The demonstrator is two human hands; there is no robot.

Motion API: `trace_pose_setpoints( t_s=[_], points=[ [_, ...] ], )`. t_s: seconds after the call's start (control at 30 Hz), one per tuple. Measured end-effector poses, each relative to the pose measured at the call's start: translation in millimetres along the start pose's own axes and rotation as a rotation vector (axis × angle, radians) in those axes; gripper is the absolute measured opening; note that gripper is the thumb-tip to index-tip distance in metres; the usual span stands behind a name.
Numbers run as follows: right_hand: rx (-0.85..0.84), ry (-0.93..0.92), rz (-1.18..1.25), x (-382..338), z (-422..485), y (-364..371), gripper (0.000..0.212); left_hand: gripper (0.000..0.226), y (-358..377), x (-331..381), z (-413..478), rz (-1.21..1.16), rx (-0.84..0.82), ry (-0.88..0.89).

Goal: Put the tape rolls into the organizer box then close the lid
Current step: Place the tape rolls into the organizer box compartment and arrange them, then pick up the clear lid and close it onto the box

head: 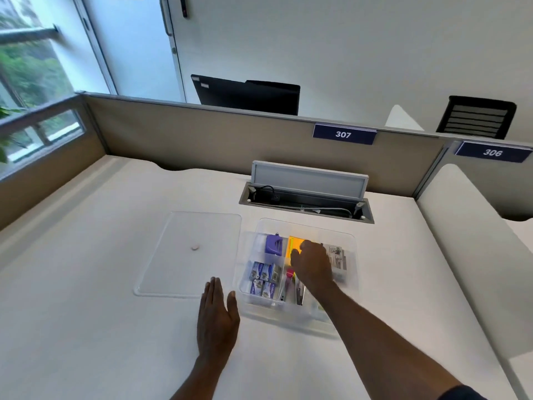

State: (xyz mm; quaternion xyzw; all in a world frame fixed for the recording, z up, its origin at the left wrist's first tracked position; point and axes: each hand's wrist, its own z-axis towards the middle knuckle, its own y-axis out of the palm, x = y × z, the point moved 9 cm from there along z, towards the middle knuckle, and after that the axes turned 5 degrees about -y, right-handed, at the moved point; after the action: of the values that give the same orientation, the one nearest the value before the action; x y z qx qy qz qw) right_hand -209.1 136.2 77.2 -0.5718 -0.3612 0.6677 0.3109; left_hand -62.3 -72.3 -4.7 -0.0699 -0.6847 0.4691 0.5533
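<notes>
The clear organizer box [300, 319] stands open on the white desk, right of centre. Its compartments hold a purple item [274, 244], an orange pad [294, 243], small blue-and-white boxes [264, 275], a stapler [300, 294] and a print-patterned item [338, 258]. My right hand [313, 264] reaches down into the box's middle, palm down, fingers bent over the orange pad; what is under it is hidden. No tape roll shows clearly. The clear lid [187, 278] lies flat on the desk left of the box. My left hand [217, 316] rests flat on the desk beside the box's near left corner.
An open cable hatch [305, 204] with a raised flap is set in the desk just behind the box. A beige partition [202, 134] with labels 307 and 306 runs along the back. A second desk [461, 241] adjoins on the right.
</notes>
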Motion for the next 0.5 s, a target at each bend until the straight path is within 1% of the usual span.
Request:
trace_pose_setpoints(
  t_s=[0.07,0.13,0.2,0.27,0.33,0.37,0.5],
  points=[
    [-0.022,-0.012,0.046,-19.1,5.3,7.8,0.024,0.056,-9.4,5.5,9.6,-0.002,0.020,-0.018],
    [-0.046,-0.064,0.066,-41.8,10.9,17.0,0.024,0.056,-18.5,7.3,19.8,-0.008,0.042,-0.046],
    [-0.057,-0.122,0.091,-63.8,13.5,25.6,0.019,0.056,-27.9,6.2,28.8,-0.019,0.075,-0.079],
    [-0.068,-0.140,0.129,-81.4,15.2,34.7,0.023,0.054,-36.6,2.5,36.5,-0.032,0.110,-0.117],
    [-0.096,-0.128,0.123,-94.2,18.5,47.4,0.018,0.054,-43.3,-0.7,46.8,-0.027,0.122,-0.140],
    [-0.106,-0.105,0.142,-98.4,19.2,52.6,0.020,0.054,-45.1,-2.1,51.7,-0.020,0.117,-0.141],
    [-0.167,-0.027,0.184,-118.4,21.4,81.5,0.020,0.058,-51.5,-14.2,80.7,-0.013,0.055,-0.158]
  ],
)
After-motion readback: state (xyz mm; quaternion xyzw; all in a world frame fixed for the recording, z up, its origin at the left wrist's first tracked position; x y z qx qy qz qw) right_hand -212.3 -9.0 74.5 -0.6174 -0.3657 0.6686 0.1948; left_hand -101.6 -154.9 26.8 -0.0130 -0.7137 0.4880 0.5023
